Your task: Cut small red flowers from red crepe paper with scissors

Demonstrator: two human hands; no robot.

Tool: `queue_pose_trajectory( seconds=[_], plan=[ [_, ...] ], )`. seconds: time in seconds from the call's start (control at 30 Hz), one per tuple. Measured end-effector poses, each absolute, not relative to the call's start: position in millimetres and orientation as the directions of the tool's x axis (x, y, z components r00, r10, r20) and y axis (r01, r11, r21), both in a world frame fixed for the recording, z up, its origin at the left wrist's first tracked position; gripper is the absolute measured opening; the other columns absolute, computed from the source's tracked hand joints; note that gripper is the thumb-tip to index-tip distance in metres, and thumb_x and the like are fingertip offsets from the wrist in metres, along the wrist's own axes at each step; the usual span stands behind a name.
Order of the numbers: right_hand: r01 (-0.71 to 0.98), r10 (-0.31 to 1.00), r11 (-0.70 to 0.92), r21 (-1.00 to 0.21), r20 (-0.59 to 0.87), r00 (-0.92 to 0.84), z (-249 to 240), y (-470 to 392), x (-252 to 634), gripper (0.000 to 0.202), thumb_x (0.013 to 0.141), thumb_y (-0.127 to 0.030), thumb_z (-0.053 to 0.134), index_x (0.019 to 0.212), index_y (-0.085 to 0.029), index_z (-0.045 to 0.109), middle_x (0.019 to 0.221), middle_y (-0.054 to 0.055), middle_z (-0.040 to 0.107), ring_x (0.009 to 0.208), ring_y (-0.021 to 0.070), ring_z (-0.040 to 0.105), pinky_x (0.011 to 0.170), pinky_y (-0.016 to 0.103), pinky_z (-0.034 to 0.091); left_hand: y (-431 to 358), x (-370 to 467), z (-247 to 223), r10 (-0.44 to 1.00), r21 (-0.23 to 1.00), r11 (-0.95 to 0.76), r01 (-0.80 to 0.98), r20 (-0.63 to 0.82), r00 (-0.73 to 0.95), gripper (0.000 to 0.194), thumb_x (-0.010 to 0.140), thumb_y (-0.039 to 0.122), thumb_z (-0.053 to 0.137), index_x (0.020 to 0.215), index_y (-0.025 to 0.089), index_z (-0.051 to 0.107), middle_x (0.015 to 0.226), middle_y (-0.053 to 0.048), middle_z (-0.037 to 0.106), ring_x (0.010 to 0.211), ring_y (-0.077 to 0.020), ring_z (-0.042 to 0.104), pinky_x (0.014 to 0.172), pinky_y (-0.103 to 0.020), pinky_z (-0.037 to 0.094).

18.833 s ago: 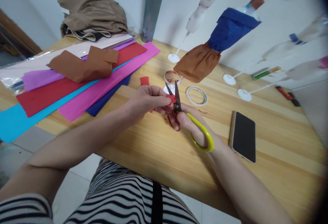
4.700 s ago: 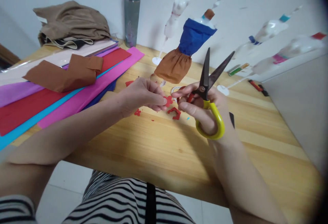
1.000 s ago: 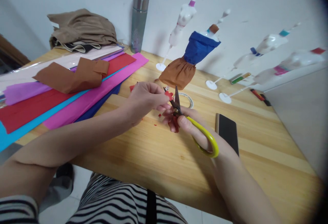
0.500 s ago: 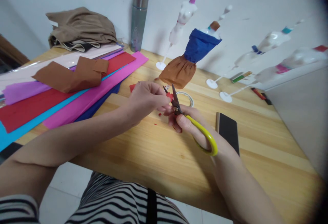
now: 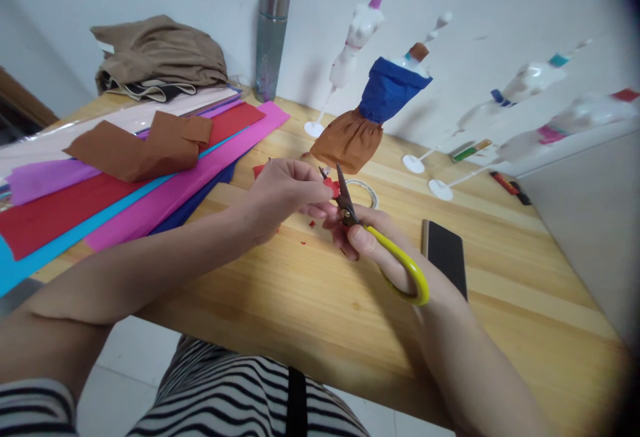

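Note:
Between the thumb and fingers of my left hand [image 5: 295, 190] is a small red piece [image 5: 331, 187], pinched near the table's middle. My right hand [image 5: 365, 240] is closed round the yellow handle of the scissors [image 5: 400, 260], whose dark blades are parted and point away from me, beside the red piece. Tiny red scraps [image 5: 312, 224] lie on the wooden table under my hands. A roll of tape [image 5: 373, 192] lies just behind the blades. Beyond it stands a small dress form in a blue top [image 5: 393, 89] and a brown skirt [image 5: 349, 140].
Coloured sheets [image 5: 200, 187] and a brown piece [image 5: 145, 150] cover the left side, with folded brown cloth [image 5: 165, 57] behind. A flask [image 5: 271, 44] stands at the back. More dress forms [image 5: 533, 84] line the wall. A phone [image 5: 445, 254] lies right of my right hand.
My right hand and the scissor handles have shifted slightly right and down. My left hand has barely moved and still pinches the red piece.

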State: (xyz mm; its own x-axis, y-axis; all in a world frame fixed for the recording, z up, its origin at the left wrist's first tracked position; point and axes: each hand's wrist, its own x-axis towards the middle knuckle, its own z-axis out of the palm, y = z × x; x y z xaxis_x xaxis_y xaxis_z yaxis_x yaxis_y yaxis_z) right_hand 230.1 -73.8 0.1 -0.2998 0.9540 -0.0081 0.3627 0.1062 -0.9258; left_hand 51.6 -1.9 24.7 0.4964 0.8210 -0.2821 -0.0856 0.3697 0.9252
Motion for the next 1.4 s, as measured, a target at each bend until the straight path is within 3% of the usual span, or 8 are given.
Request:
queue_pose_trajectory(
  seconds=[0.33,1.2,1.4],
  plan=[
    [0.360,0.957,0.089,-0.929,-0.020,-0.289,3.0,-74.0,227.8,0.061,0.086,-0.082,0.052,0.081,-0.021,0.055,0.069,0.000,0.051,0.059,0.0140,0.041,0.056,0.032,0.034,-3.5,50.1,24.4,0.843,0.944,0.314,-0.103,-0.227,0.487,0.024,0.077,0.005,0.067,0.056,0.011,0.059,0.060,-0.004,0.068,0.057,-0.0102,0.062,0.062,-0.023,0.050],
    [0.326,0.972,0.069,-0.943,-0.010,-0.234,0.7,-75.2,229.2,0.055,0.086,-0.077,0.058,0.079,-0.022,0.058,0.062,-0.004,0.043,0.054,0.0123,0.036,0.051,0.030,0.030,-3.1,48.6,25.8,0.832,0.926,0.349,-0.147,-0.233,0.504,0.023,0.074,0.006,0.069,0.055,0.012,0.059,0.062,-0.005,0.069,0.062,-0.0128,0.066,0.068,-0.026,0.053],
    [0.316,0.973,0.067,-0.946,-0.009,-0.233,0.0,-75.1,228.9,0.054,0.087,-0.075,0.060,0.077,-0.022,0.058,0.060,-0.004,0.042,0.053,0.0115,0.035,0.050,0.029,0.029,-2.1,48.7,22.2,0.832,0.926,0.341,-0.161,-0.217,0.511,0.022,0.074,0.007,0.068,0.054,0.012,0.061,0.060,-0.003,0.069,0.060,-0.0103,0.066,0.064,-0.021,0.053]
  ],
)
